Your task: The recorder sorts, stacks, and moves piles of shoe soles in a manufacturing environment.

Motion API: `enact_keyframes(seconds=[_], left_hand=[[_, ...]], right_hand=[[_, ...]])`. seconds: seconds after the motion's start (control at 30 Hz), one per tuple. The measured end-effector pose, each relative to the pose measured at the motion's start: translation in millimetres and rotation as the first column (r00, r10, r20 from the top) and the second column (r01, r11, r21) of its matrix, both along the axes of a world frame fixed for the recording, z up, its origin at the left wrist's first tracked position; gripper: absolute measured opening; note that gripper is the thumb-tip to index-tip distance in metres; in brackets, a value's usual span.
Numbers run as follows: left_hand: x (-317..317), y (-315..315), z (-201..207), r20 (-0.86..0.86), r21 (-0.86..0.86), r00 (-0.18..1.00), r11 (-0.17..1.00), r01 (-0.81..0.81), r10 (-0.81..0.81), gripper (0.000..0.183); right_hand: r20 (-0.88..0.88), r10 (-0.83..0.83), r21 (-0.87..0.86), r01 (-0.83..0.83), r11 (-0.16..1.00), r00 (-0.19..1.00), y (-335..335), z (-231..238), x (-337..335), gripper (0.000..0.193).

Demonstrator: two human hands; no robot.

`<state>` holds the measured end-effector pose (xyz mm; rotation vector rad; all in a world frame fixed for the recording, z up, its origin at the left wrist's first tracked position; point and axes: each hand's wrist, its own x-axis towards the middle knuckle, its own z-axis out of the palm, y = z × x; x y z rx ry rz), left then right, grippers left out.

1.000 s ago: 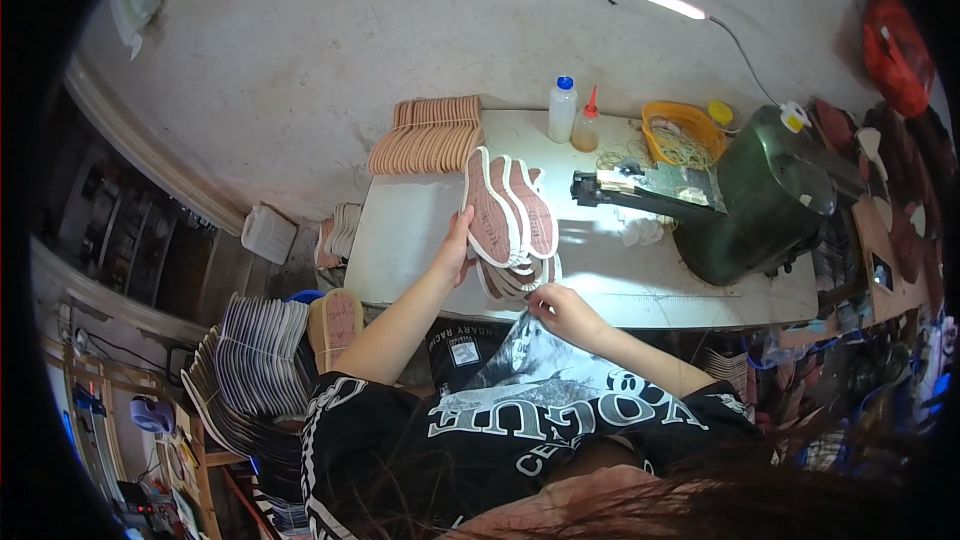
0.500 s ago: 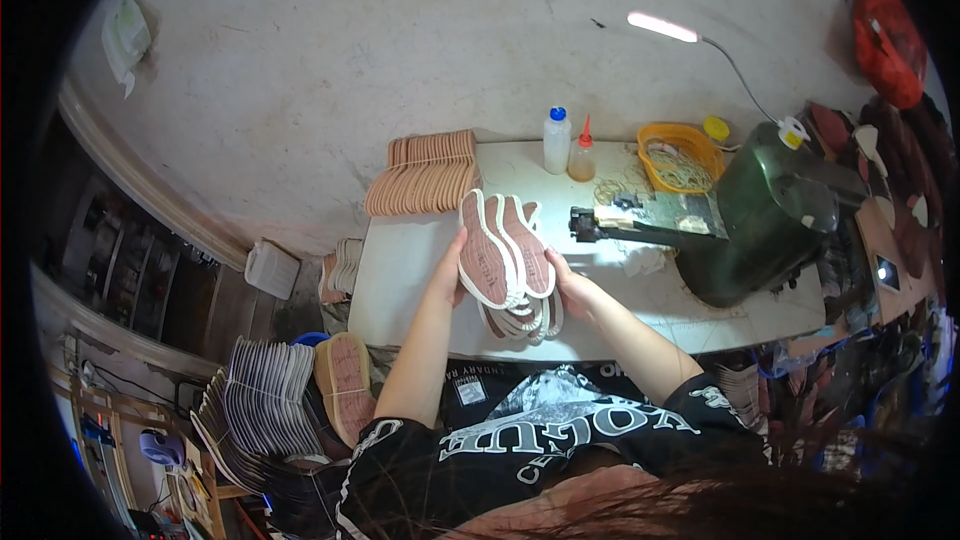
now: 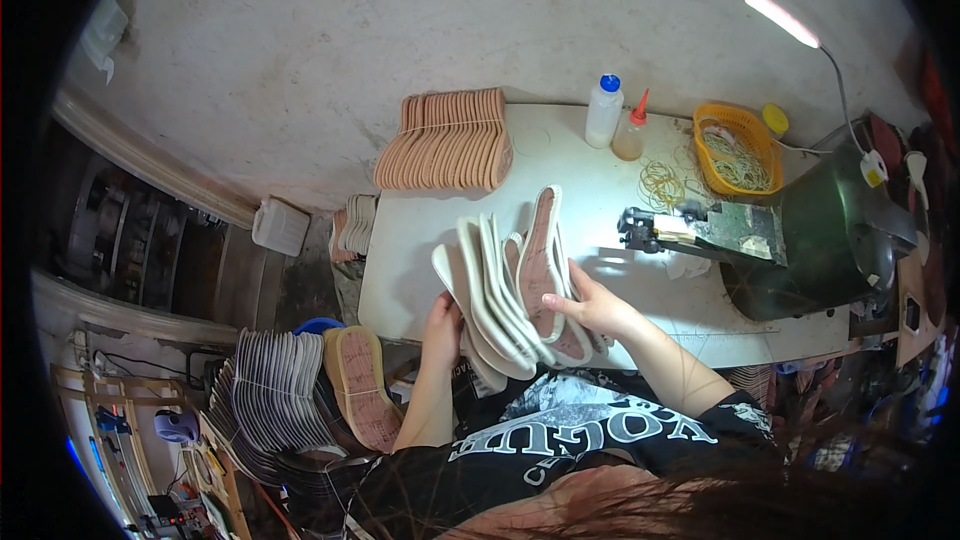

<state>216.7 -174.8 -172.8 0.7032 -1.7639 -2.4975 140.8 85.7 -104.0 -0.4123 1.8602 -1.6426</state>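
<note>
My left hand (image 3: 441, 320) and my right hand (image 3: 592, 302) hold between them a fanned stack of shoe insoles (image 3: 510, 285), white-edged with pinkish-brown faces, just above the near edge of the white table (image 3: 420, 230). The left hand grips the stack from the left underside. The right hand's fingers press against its right side. A row of tan insoles (image 3: 447, 138) stands on edge at the table's far left corner.
A dark green sewing machine (image 3: 810, 240) fills the table's right side. Behind it are a white bottle (image 3: 603, 110), a small glue bottle (image 3: 631, 133), loose rubber bands (image 3: 660, 180), an orange basket (image 3: 737, 145) and a lamp (image 3: 783, 18). More insole stacks (image 3: 275, 390) lie below left.
The insole stack has fanned out and come nearer the table's near edge. My right hand, earlier lower near my lap, has come up onto the stack's right side.
</note>
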Motion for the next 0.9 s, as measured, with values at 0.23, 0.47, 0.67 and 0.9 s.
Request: enact_keyframes(seconds=[0.23,0.47,0.67,0.9], left_hand=[[-8.4,18.6,58.7,-0.176,-0.055,0.963,0.979,0.197,-0.204,0.069],[-47.9,1.5,49.9,0.023,-0.377,0.923,0.852,0.363,-0.384,0.090],[-50.9,18.6,66.7,0.084,-0.677,0.899,0.637,0.368,-0.430,0.084],[-60.0,-4.4,63.7,0.397,-0.835,0.896,0.327,0.443,-0.199,0.099]], right_hand=[[-0.300,0.087,0.249,-0.010,0.968,0.950,-19.2,25.3,15.2,0.093],[0.279,-0.120,-0.115,0.157,0.981,0.953,-14.6,-24.6,-14.0,0.075],[0.024,-0.051,0.091,0.048,0.995,0.998,-10.7,-10.4,-5.9,0.064],[-0.228,-0.147,0.262,0.206,0.943,0.962,-22.1,-17.0,-10.9,0.116]])
